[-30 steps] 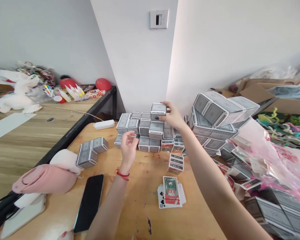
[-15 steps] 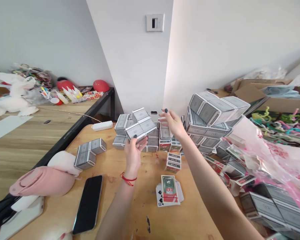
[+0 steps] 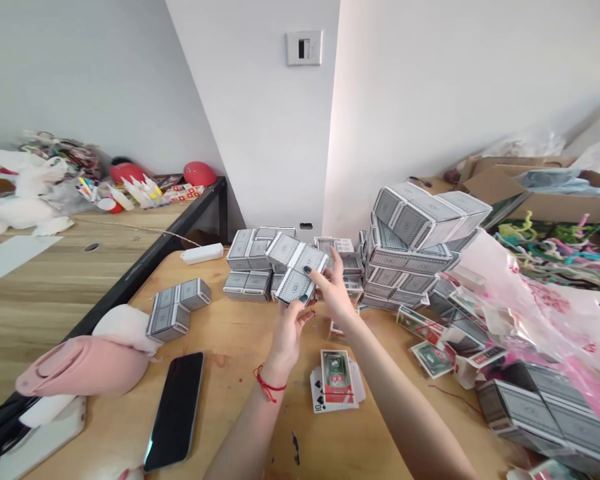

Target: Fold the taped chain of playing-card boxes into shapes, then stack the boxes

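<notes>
A bundle of grey-patterned playing card packs (image 3: 287, 250) is held tilted above the table. My left hand (image 3: 287, 333) grips its lower edge from below, thumb on top. On its right side my right hand (image 3: 334, 290) closes round it, thumb on the upper face. Behind it, rows of similar packs (image 3: 241, 248) stand against the wall, partly hidden by the bundle and my hands. Below my hands lies a green and red card box (image 3: 337, 377) on top of loose playing cards (image 3: 318, 393). A small pack stack (image 3: 341, 330) is mostly covered by my right wrist.
A tall stack of grey packs (image 3: 415, 223) rises at the right, with opened card boxes (image 3: 433, 359) and pink plastic wrap (image 3: 550, 300) beside it. At left are more packs (image 3: 170, 310), a phone (image 3: 175, 410), a pink case (image 3: 85, 367) and a white bar (image 3: 203, 253).
My left hand has carried the bundle slightly right and turned it. My right hand, apart from it earlier with fingers raised, has come down and taken hold of its right side.
</notes>
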Tool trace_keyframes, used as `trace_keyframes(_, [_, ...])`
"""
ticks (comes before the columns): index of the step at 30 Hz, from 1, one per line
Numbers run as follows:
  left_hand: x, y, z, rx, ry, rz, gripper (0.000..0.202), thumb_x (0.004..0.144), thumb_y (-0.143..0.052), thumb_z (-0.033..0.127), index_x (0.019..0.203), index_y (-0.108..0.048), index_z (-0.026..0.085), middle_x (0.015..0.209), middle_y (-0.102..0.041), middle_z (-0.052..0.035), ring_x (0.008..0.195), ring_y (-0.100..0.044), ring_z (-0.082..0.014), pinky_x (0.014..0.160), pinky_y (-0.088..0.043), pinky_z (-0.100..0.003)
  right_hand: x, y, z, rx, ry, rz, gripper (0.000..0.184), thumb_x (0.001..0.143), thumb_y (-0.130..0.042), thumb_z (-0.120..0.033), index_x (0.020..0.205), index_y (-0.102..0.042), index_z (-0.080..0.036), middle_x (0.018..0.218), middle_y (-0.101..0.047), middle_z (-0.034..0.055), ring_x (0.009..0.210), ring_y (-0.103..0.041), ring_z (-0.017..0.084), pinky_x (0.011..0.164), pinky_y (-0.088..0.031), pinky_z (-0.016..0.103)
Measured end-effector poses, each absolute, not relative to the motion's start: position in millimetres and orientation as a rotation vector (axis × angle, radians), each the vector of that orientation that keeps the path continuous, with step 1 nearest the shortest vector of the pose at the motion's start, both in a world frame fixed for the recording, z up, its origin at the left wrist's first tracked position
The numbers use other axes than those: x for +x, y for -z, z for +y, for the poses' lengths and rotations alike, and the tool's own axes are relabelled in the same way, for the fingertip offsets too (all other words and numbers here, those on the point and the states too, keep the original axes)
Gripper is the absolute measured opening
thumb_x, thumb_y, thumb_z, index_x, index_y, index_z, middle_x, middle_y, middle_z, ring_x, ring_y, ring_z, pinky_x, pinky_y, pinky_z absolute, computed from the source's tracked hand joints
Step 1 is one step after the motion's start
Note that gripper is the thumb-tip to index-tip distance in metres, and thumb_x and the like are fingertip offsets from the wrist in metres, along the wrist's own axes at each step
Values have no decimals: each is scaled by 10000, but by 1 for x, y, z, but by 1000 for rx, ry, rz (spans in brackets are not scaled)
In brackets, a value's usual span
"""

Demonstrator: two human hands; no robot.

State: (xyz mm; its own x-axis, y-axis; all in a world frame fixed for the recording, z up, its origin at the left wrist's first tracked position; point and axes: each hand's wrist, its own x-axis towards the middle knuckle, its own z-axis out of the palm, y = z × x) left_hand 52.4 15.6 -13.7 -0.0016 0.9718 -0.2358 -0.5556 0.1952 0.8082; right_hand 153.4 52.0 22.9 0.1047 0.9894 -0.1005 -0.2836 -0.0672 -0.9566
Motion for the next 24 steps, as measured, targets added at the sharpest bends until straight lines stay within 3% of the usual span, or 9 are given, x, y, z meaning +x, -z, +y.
trace_keyframes(3, [35,13,19,706,-1206,955,422,638,-701,310,1015,-574,171,969,-699,-75,782,-693,-199,702,-509,-300,170,-19,59,-1092,-1311,-894,633,682,-679,-425,1267,-475,-301,1021,-617,21,758,-610,155,568,-537,248])
trace_keyframes(5, [26,12,21,737,-1230,995,499,643,-708,323,1088,-528,186,950,-698,-61,731,-695,-190,677,-512,-296,177,-13,59,-1110,-1352,-894,490,686,-675,-436,1131,-584,-250,989,-621,24,770,-611,157,622,-553,271])
trace_keyframes(7, [18,12,23,713,-1307,1036,582,658,-703,326,1174,-456,217,953,-688,-39,698,-689,-177,658,-519,-295,180,-7,56,-1128,-1385,-856,511,681,-688,-426,1143,-579,-238,970,-621,25,745,-615,157,642,-562,297])
trace_keyframes(10, [7,12,26,710,-1385,1070,584,677,-692,321,1205,-456,238,1040,-662,-36,744,-675,-162,661,-526,-282,180,-2,47,-1128,-1425,-806,694,668,-716,-390,1302,-464,-265,940,-624,17,745,-622,172,627,-573,320])
trace_keyframes(14, [-9,9,33,799,-1434,1066,345,720,-651,328,1043,-609,213,1157,-629,-38,934,-625,-162,697,-509,-229,183,-5,34,-1070,-1478,-777,853,694,-700,-368,1429,-270,-314,864,-628,-10,740,-640,175,648,-584,342])
trace_keyframes(17, [-12,4,43,816,-1471,1071,258,732,-646,343,942,-647,194,1107,-650,-34,951,-610,-168,717,-496,-222,185,-11,27,-1069,-1536,-792,892,703,-689,-382,1442,-191,-376,881,-635,-14,665,-656,173,596,-588,365])
trace_keyframes(21, [-3,0,58,938,-1435,1094,329,761,-631,411,1022,-653,211,1041,-666,-35,916,-617,-174,712,-489,-232,187,-13,19,-1116,-1530,-836,796,657,-724,-379,1368,-370,-324,794,-628,-21,586,-640,169,533,-580,347])
trace_keyframes(24, [-1,3,67,1063,-1432,1170,406,776,-606,471,1092,-640,218,1090,-649,-62,932,-615,-188,704,-494,-245,187,-17,21,-1211,-1309,-820,696,640,-722,-408,1281,-500,-252,847,-650,7,603,-633,172,541,-582,352])
